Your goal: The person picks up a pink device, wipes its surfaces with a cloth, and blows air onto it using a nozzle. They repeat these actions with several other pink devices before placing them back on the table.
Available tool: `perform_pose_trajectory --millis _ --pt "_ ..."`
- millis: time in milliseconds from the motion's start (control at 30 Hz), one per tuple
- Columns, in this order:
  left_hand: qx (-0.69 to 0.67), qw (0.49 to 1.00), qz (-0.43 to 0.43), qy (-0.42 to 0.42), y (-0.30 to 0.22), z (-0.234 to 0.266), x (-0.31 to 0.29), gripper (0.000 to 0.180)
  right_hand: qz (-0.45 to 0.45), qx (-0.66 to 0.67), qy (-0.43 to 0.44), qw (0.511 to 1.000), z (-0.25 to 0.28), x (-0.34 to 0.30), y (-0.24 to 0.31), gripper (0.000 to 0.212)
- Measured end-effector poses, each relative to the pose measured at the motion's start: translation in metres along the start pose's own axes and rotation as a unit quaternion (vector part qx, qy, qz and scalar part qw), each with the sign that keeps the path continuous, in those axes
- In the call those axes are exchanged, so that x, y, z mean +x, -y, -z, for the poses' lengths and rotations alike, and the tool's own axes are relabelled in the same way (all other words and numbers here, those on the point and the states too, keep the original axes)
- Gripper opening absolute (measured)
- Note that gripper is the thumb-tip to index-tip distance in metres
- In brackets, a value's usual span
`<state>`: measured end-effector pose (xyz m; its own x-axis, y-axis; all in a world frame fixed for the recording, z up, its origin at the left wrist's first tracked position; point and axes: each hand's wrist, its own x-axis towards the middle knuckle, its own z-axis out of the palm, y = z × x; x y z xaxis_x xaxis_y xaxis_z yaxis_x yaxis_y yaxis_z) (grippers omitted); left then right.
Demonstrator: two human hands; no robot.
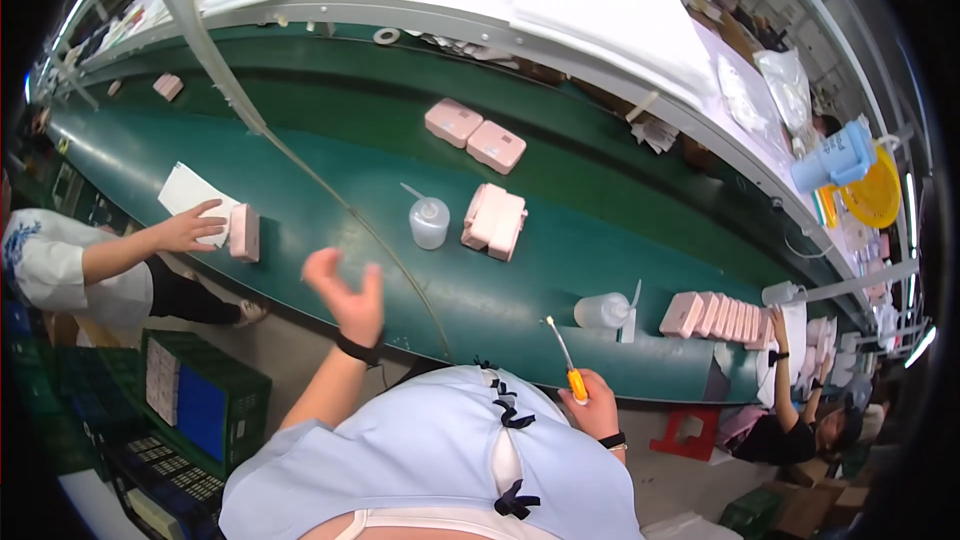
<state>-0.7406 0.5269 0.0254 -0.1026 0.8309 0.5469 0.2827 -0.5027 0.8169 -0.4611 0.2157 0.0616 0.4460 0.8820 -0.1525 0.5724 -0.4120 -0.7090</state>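
Observation:
My left hand (346, 301) is raised over the near edge of the green bench (330, 175), fingers apart and nothing in them. In my right hand (597, 406) is a yellow-handled tool (577, 382) with a thin metal shaft and a small pale tip pointing up and away. Beyond my hands, near the middle, sits a pink box-shaped case (494, 221) with its parts slightly offset. To its left stands a clear squeeze bottle (429, 224) with a bent spout. Another squeeze bottle (602, 311) lies or leans to the right, above my right hand.
Two pink cases (475, 135) rest on the darker far strip. A row of pink cases (712, 316) lines the right, near a co-worker's arm (785, 370). At left, a co-worker's hand (195, 227) touches white paper beside a pink case (244, 233). A hose (340, 202) crosses the view.

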Motion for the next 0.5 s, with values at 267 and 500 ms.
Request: perform_pose_trajectory --millis 267,500 --pt "-0.012 0.894 -0.045 0.446 -0.046 -0.149 -0.046 0.081 -0.034 0.013 -0.023 0.999 0.006 -0.014 -0.015 0.030" --pt "0.256 0.897 0.001 0.361 -0.004 -0.231 -0.012 0.109 -0.036 0.021 0.005 0.999 0.023 -0.036 -0.053 0.032"
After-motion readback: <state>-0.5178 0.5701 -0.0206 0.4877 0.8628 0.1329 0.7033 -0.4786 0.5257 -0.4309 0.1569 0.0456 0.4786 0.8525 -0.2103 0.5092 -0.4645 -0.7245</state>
